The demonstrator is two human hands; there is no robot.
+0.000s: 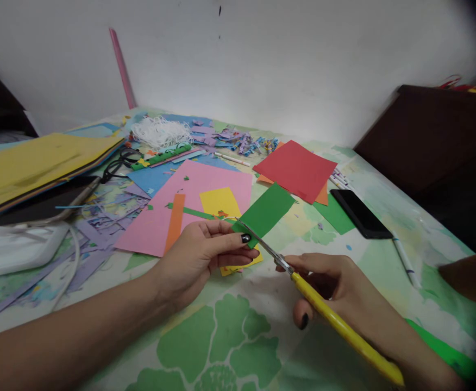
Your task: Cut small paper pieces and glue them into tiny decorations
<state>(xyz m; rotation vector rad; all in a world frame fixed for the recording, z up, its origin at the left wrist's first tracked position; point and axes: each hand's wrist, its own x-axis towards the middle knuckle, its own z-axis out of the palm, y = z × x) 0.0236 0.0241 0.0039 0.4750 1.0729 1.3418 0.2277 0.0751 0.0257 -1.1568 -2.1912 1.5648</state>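
At frame centre, the right hand (336, 288) grips yellow-handled scissors (303, 285), blades meeting the green paper strip (264, 213) pinched by the left hand (205, 250) above the surface (230, 336). A clean cut likely needs the strip held taut. The strip is flat, rectangular, bright green. Beyond lie pink paper (189, 201) and red paper (297, 169).

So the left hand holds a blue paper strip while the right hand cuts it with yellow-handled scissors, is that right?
Not quite: the paper strip is green, not blue, as the head view shows. The left hand does hold it, and the right hand cuts it with the yellow-handled scissors.
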